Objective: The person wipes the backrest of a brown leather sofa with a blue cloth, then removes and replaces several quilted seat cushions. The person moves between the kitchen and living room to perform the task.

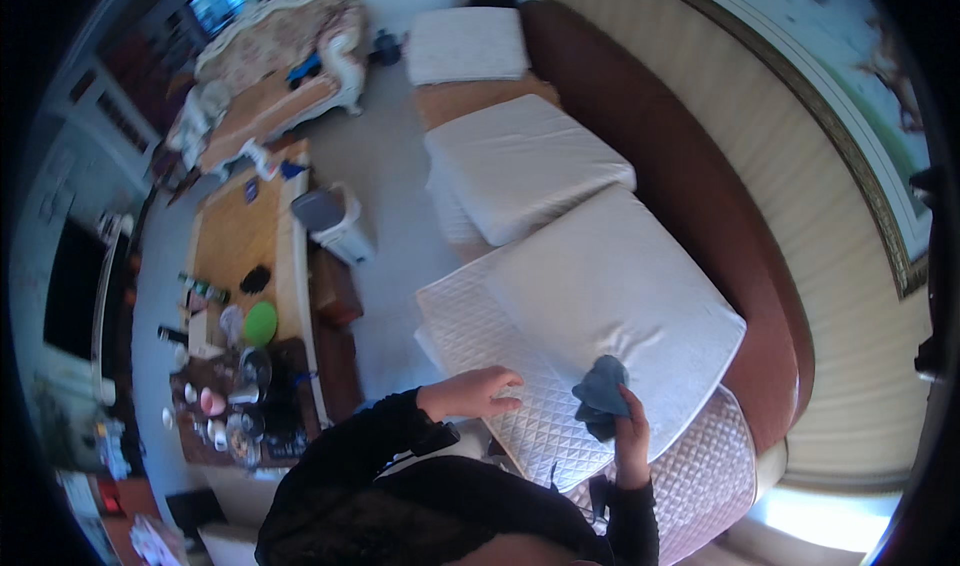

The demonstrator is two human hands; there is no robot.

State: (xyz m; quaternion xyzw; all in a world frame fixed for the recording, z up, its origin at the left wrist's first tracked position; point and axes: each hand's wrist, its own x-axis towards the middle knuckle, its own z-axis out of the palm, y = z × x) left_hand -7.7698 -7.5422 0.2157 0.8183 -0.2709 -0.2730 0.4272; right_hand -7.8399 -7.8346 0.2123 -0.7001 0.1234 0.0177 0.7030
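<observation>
My right hand (634, 435) grips a crumpled blue-grey cloth (602, 393) above a large white seat cushion (592, 281). Creases show in the cushion's cover just beyond the cloth. My left hand (476, 393) holds nothing; its fingers are apart and curved over a quilted white pad (469, 318). That pad lies partly beneath the cushion. Another white cushion (529, 165) rests farther along the sofa, its near corner meeting the large one. Whether the cloth touches the cushion, I cannot tell.
A brown sofa back (660, 138) curves along the right. On the left stands a long table (232, 236) with a green plate (260, 324), a bottle (204, 287) and a tea set. Between them is a white bin (341, 228). A floral sofa (262, 56) stands farther off.
</observation>
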